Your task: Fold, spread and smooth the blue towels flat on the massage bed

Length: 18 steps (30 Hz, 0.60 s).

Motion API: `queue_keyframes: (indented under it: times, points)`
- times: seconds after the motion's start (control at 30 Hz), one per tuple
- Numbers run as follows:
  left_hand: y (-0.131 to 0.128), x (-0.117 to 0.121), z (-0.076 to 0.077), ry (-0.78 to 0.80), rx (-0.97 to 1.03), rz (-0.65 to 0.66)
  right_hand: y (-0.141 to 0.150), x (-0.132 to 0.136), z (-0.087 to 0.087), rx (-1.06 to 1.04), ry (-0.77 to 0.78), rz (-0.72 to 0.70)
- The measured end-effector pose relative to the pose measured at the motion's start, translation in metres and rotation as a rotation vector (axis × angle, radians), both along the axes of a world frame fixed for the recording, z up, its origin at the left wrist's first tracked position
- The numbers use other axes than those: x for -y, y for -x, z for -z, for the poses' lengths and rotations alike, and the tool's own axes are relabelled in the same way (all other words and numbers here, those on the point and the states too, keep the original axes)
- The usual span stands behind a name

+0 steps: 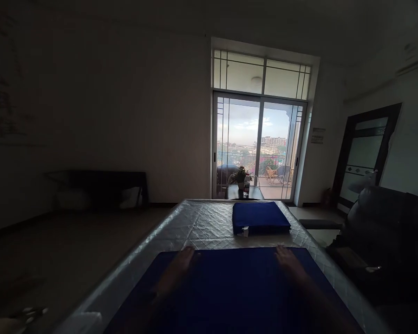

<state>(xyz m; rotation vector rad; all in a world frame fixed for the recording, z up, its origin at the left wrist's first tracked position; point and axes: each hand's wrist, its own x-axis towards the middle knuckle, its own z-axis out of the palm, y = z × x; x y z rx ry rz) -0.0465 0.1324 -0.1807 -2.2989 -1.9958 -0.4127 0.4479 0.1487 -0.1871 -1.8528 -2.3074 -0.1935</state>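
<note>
1. Left hand (184, 258) and right hand (286, 259) lie palm-down, fingers outstretched, near the far edge of the blue cloth (237, 290)
2. Beneath them, it covers part of the shiny diamond-patterned tablecloth (209, 222)
3. Just beyond: folded blue fabric (260, 217)

The counter (209, 220) has a glossy, plastic-looking surface with a diamond pattern. Near its far right corner, the folded cloth (261, 217) looks matt and smooth, its tag (245, 231) like paper or fabric. Between the side edges, the sheet (237, 287) looks like smooth, matt cloth.
</note>
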Motion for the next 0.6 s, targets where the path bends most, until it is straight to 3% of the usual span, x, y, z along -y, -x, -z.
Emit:
queue_keyframes:
  times: [0.17,0.3,0.43,0.6]
  points:
    - [-0.120,-0.010,0.003,0.082,0.004,0.334,0.104,-0.001,-0.003,-0.048,0.054,-0.210]
    - [-0.185,-0.020,0.017,0.106,-0.002,0.384,0.152,-0.001,0.004,-0.153,0.119,-0.263]
    - [-0.194,-0.024,0.028,0.101,0.022,0.316,0.154,0.002,0.008,-0.191,0.172,-0.213]
    - [-0.144,-0.024,0.025,0.102,-0.035,0.296,0.117,0.003,0.002,-0.195,0.204,-0.129]
